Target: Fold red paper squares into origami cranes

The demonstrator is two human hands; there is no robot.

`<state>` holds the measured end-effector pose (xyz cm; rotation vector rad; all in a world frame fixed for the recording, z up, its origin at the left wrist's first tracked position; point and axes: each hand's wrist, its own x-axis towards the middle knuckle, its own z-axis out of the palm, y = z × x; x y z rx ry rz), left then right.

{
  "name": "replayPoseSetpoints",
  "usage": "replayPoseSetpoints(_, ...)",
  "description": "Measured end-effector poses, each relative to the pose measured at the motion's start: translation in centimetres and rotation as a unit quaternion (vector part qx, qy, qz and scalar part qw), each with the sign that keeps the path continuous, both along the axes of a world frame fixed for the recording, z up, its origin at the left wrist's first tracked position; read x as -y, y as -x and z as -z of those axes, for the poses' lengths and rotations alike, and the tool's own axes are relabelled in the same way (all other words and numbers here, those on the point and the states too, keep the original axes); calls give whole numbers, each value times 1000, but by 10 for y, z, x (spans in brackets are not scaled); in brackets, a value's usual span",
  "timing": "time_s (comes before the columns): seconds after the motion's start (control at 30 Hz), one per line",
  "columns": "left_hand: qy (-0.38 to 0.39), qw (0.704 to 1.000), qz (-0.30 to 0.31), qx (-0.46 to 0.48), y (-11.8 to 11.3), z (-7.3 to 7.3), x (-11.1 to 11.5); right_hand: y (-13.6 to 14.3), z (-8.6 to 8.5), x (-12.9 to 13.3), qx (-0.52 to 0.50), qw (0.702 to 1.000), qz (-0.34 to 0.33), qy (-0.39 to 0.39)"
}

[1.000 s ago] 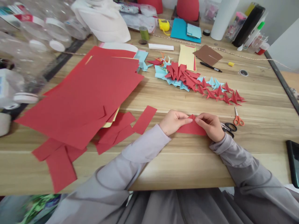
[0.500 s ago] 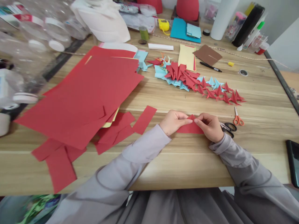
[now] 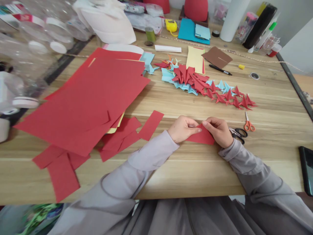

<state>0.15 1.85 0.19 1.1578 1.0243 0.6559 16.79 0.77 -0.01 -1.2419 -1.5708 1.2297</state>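
Note:
A small piece of red paper [image 3: 201, 136], folded to a point at its top, is between my two hands just above the table. My left hand [image 3: 184, 128] pinches its upper left side, thumb on top. With thumb and fingers closed, my right hand [image 3: 218, 130] grips it near the peak on the right. Part of the paper is hidden behind the fingers. Right of my right hand lie black-handled scissors [image 3: 239, 133] and small orange-handled scissors [image 3: 248, 124]. Beyond the hands spreads a row of red folded paper pieces [image 3: 228, 96] with light blue ones [image 3: 183, 85] among them.
Large red sheets [image 3: 97, 98] cover the left side, with loose red strips [image 3: 151, 125] around them. Clear plastic bottles [image 3: 56, 31] crowd the far left. A pen [image 3: 220, 70], brown paper [image 3: 217, 58] and tape roll [image 3: 254, 76] lie farther back. A phone [image 3: 306, 169] rests at the right edge.
The red paper has tilted, its lower edge now sloping down to the right and its right side showing more. My fingers at the peak have shifted slightly.

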Motion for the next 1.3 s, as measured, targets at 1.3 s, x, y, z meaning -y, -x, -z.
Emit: replayPoseSetpoints(1.3,-22,998,20,-56,-4,-6,0,2,2,3,13,1000,-3,-13)
